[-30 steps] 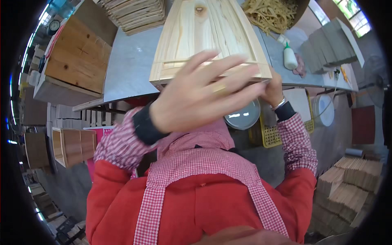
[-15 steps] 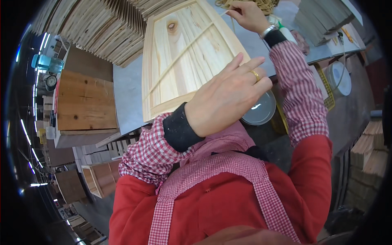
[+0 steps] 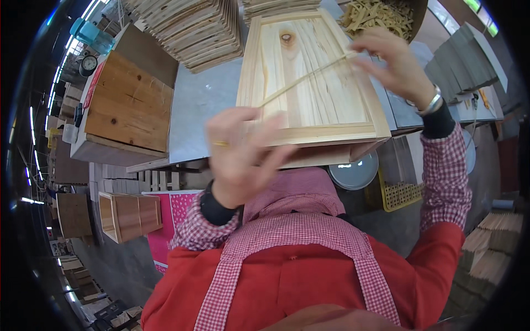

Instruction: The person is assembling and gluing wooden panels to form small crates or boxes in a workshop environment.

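A tapered, pale wooden box (image 3: 301,38) lies in front of me on the table, its panelled face with one dark knot turned up. A thin tan rubber band (image 3: 307,79) crosses that face on a slant. My right hand (image 3: 395,66) is over the box's right edge, with the band's upper end at its thumb and fingertips. Over the box's near left corner is my left hand (image 3: 240,149), smeared by motion. The band's lower end runs to its fingers, and whether they hold it is unclear.
Tan rubber bands (image 3: 378,16) lie heaped in a container at the back right. Stacked wooden slats (image 3: 190,33) stand behind the box. At left is a brown wooden box (image 3: 132,105); at right, grey stacked boards (image 3: 464,60). A round lid (image 3: 356,171) and yellow crate (image 3: 402,196) sit below the table.
My left hand has moved left to the box's near left corner. My right hand has come away from the heap of bands to the box's right edge. The view has shifted too.
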`<state>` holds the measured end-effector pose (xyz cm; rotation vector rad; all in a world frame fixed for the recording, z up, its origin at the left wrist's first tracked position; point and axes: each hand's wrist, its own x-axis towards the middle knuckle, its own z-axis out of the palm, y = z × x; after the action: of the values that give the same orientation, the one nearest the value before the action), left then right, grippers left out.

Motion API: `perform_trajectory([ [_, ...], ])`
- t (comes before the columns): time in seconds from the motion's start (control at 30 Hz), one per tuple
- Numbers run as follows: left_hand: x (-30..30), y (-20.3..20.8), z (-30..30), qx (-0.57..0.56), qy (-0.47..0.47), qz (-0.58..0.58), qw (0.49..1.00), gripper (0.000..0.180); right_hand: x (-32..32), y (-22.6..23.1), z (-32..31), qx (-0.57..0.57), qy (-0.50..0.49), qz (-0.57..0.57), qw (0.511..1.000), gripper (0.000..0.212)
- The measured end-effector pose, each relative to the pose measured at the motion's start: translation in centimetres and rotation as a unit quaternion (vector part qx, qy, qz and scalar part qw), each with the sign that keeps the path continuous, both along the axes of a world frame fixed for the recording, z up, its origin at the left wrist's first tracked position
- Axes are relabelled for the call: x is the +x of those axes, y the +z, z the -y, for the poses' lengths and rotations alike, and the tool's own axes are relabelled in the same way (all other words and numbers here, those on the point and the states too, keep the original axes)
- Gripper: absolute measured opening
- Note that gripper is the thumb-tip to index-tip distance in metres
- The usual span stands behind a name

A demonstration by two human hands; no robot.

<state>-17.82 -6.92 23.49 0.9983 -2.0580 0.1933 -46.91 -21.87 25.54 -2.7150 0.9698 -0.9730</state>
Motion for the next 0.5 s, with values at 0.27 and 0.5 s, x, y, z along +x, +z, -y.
perform_trajectory([
  [0.27,3.8,-3.6,-1.6,0.19,0.042,-0.182,0.964,0.041,10.9,1.7,3.0,0.053,0.212,-0.225,0.949,0.015],
  [0.5,4.7,-3.6,-1.7,0.219,0.014,-0.178,0.959,0.038,8.2,0.5,14.9,-0.014,0.138,-0.136,0.981,0.02],
])
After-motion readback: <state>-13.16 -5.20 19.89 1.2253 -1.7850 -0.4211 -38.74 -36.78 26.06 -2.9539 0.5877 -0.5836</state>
